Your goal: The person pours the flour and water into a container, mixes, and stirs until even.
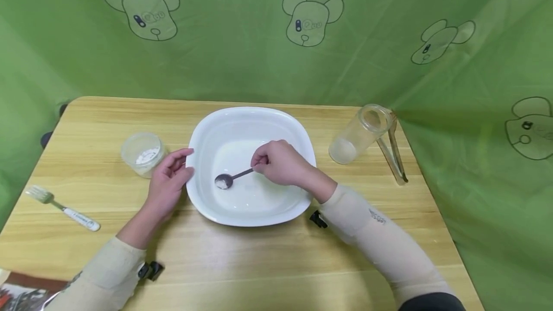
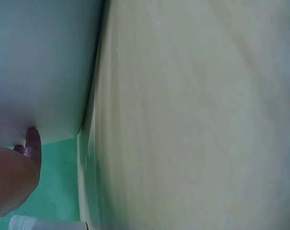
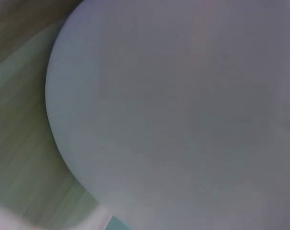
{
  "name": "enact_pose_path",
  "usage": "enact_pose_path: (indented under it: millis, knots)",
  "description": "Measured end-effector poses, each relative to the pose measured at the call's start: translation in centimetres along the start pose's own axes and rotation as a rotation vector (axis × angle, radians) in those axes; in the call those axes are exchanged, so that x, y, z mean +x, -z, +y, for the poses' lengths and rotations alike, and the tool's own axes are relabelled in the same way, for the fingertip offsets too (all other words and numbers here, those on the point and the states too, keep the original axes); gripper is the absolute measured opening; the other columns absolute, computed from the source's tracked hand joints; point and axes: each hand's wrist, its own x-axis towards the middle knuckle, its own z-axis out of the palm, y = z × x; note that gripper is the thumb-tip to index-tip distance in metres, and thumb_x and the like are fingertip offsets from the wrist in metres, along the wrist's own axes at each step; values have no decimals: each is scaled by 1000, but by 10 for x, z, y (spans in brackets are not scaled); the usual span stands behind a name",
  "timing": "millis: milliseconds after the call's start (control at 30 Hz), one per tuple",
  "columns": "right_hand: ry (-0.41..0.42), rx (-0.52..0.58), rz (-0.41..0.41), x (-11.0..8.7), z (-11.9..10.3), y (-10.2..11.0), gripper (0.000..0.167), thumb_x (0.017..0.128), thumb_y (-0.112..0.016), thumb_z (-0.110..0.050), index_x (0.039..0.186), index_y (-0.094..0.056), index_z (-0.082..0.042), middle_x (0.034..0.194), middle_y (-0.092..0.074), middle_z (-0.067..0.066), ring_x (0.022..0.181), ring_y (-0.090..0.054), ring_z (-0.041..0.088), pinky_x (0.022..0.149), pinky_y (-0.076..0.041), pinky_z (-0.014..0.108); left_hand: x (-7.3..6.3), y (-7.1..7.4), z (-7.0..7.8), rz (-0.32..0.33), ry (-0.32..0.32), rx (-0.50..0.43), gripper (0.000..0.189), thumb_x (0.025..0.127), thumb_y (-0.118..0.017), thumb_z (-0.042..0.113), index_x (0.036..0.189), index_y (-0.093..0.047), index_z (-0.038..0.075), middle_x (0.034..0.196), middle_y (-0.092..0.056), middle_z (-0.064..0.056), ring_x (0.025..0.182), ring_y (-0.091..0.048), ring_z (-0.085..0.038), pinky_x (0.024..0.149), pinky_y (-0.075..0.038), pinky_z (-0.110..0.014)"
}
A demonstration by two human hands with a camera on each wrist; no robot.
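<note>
In the head view, a white rounded basin (image 1: 200, 131) stands mid-table. My right hand (image 1: 282, 162) reaches over it and pinches the handle of a dark metal spoon (image 1: 242, 173). Some white powder lies in the spoon's bowl, low inside the basin. At the basin's left side, my left hand (image 1: 168, 181) rests its index finger and thumb against the rim. The left wrist view shows fingertips (image 2: 33, 139) touching the basin's outer wall (image 2: 44, 72). Only the basin's pale outside (image 3: 159, 120) fills most of the right wrist view; the right fingers are hidden there.
A clear tub (image 1: 140, 150) with white powder stands behind the left hand. A fork (image 1: 65, 209) lies at far left. On the right, a glass jar (image 1: 356, 136) stands beside metal tongs (image 1: 395, 157). Green cloth (image 1: 242, 61) hangs behind the wooden table (image 1: 242, 268).
</note>
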Motion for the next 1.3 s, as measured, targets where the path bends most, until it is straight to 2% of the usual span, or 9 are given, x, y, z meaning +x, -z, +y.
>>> enact_pose_path:
  millis: [133, 333, 600, 767, 867, 933, 1067, 1167, 1300]
  knots:
    - [-21, -20, -47, -1, 1, 2, 10, 89, -70, -8, 83, -76, -13, 66, -60, -7, 64, -53, 12, 64, -47, 27, 0, -1, 0, -1, -2, -11, 41, 91, -54, -12, 132, -53, -9, 130, -57, -24, 114, -58, -19, 98, -50, -24]
    - [-83, -13, 43, 3, 9, 5, 11, 87, -70, -6, 82, -76, -13, 67, -63, -7, 63, -55, 12, 62, -49, 27, 0, 0, -1, 6, -9, -17, 41, 90, -54, -13, 131, -54, -9, 128, -59, -21, 114, -58, -19, 98, -49, -24]
    - [-8, 51, -26, 0, 11, 1, 3, 88, -76, -13, 90, -75, -12, 63, -60, -7, 60, -52, 11, 62, -47, 27, 0, 0, -1, -3, -6, -9, 42, 91, -53, -13, 132, -53, -9, 131, -57, -22, 115, -58, -19, 97, -51, -25]
    - [-19, 59, 87, -4, 17, 8, 4, 89, -75, -11, 92, -78, -11, 64, -64, -6, 57, -55, 11, 55, -47, 28, 0, 1, 0, -1, 0, -6, 42, 91, -54, -12, 132, -53, -9, 130, -57, -22, 115, -58, -19, 98, -50, -24]
    - [-13, 67, 171, -3, 19, 7, 4, 89, -75, -9, 91, -78, -9, 69, -67, -6, 60, -60, 10, 55, -49, 28, 0, 1, 1, 2, 1, -10, 41, 90, -54, -12, 132, -54, -9, 130, -57, -23, 115, -58, -19, 99, -49, -24]
    - [8, 78, 187, -2, 20, 3, 4, 88, -76, -8, 92, -79, -9, 72, -67, -7, 63, -61, 9, 58, -51, 27, 0, 1, 0, 3, 0, -12, 42, 90, -54, -13, 132, -53, -9, 131, -57, -23, 116, -58, -19, 99, -49, -25]
    - [62, 100, 89, -2, 17, -2, 7, 86, -78, -6, 91, -79, -10, 74, -68, -10, 66, -60, 8, 62, -52, 26, 0, 1, -1, -1, -6, -4, 42, 90, -53, -13, 132, -53, -10, 131, -57, -23, 116, -57, -19, 100, -49, -25]
    - [79, 60, 12, -6, 17, 2, 8, 84, -78, -5, 90, -78, -10, 71, -65, -11, 66, -57, 10, 65, -51, 26, 0, 1, -1, -1, -7, -7, 42, 90, -54, -13, 132, -53, -10, 129, -58, -21, 115, -58, -19, 98, -50, -25]
    - [23, -30, 68, -11, 19, 13, 9, 83, -79, -4, 87, -77, -12, 71, -65, -10, 68, -58, 10, 67, -52, 28, 0, 1, -1, -1, -9, -5, 42, 90, -54, -13, 132, -53, -9, 128, -59, -19, 114, -58, -19, 98, -50, -25]
